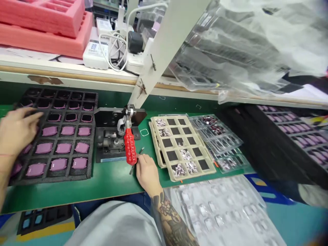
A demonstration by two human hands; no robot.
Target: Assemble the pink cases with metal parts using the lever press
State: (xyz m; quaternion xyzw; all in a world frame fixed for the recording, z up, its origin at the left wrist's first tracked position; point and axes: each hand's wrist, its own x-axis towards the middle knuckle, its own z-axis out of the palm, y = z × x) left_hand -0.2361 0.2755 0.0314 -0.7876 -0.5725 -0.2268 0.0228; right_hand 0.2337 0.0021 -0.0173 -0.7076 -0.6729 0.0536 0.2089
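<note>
My left hand (19, 131) is over the left side of a black foam tray (93, 136), its visible fingers stretched and apart. Rows of purple watch cases (58, 164) sit in the tray's pockets; those farther back show dark faces. Part of the left column is hidden by my hand. My right hand (148, 172) rests low on the bench with its fingers closed around a thin metal rod-like tool (132, 169). Just above those fingers is the red handle (130, 147) of a toggle clamp, mounted on a black metal fixture (110, 145).
Right of the clamp, a beige compartment tray (167, 164) holds small parts, beside clear plastic trays (217, 136). A thin pale frame (144, 132) lies on the green bench (112, 184). Pink foam trays (46, 37) sit on the shelf. A co-worker's dark sleeve (246, 143) is at right.
</note>
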